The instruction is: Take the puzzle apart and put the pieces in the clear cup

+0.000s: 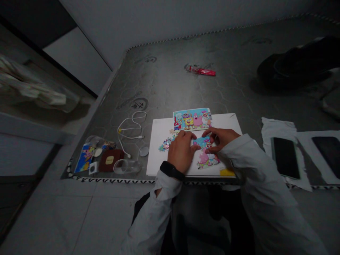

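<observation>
A partly joined jigsaw puzzle [208,158] with pink and blue cartoon figures lies on a white board [156,138]. Along its upper left side, my left hand [181,150] has its thumb and fingers bent in against the pieces. My right hand [222,137] curls its thumb and fingertips onto the upper right part of the same puzzle. A heap of loose jigsaw pieces [165,144] lies to the left, partly hidden by my left hand. Behind both hands rests a cartoon picture card [191,119], its lower edge near my fingers.
To the left are a white cable [132,129], a clear plastic cup [128,166], a round lid [144,151], a brown case [110,160] and a blue packet [84,158]. A red wrapper [200,70] lies farther back. Two phones, one here [285,157], lie right.
</observation>
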A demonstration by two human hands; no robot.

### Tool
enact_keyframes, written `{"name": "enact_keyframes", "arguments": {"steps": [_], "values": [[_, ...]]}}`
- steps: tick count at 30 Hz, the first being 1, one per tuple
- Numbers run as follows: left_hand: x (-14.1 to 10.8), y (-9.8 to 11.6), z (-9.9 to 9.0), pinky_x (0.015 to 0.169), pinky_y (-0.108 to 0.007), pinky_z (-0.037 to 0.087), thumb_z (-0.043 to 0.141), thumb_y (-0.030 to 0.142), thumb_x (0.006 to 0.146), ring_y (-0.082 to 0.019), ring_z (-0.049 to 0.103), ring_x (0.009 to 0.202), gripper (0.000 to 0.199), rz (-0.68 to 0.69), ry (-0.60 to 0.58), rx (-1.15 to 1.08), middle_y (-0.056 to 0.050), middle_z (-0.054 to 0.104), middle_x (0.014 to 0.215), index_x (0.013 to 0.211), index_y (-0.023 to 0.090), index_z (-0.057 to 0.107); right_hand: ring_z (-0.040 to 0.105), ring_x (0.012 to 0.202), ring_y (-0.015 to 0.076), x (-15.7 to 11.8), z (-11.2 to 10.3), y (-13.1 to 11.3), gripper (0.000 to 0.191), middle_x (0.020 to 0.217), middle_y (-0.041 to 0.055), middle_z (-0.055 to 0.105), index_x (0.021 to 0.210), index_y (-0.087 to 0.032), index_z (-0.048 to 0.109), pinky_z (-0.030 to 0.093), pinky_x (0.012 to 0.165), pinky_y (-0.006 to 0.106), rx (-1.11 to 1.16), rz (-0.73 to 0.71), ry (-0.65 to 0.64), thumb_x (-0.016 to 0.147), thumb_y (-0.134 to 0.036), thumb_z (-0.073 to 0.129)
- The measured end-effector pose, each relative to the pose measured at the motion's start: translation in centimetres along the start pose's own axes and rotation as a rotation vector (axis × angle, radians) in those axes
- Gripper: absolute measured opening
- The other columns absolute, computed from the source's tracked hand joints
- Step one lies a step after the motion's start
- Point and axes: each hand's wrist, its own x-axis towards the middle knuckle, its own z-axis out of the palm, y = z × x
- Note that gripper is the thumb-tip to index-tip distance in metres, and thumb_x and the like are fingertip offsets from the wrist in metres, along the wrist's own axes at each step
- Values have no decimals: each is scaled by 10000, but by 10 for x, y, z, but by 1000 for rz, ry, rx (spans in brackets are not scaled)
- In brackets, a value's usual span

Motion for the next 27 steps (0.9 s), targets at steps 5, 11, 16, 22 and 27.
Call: {"name": "enact_keyframes", "arguments": {"steps": [5,11,16,22,27], "values": [[0,1,-1,786,-334,470,764,214,823,-205,645,880,203,-17,-16,-65,-16,714,945,981,199,638,555,695,132,-2,-4,-6,483,938,-8,616,1034,-267,650,432,674,282,-69,-70,61,602,-262,867],[-1,3,-3,793,-344,474,724,217,858,-200,659,858,149,-6,-31,-85,-8,742,956,1002,223,685,579,760,157,-1,-2,-7,468,1028,26,615,1024,-264,674,445,692,296,-78,-75,85,601,-238,872],[-1,5,-3,854,-373,488,689,240,886,-229,659,938,120,1,-51,-33,-38,739,984,997,215,727,573,719,137,1,-1,-3,485,1072,33,607,1070,-279,714,479,714,309,-103,-55,76,615,-279,884],[-2,5,-3,837,-346,492,673,250,901,-209,658,922,98,29,-14,-26,-19,736,961,975,219,728,608,778,149,3,1,-2,394,1112,46,610,1005,-281,771,495,773,317,-133,-84,63,631,-323,887],[-2,5,-3,825,-340,491,666,264,906,-212,664,922,104,39,15,-4,-25,735,968,970,211,727,617,682,130,5,3,-7,148,920,15,688,916,-272,774,463,693,293,-171,-50,125,788,-346,773]]}}
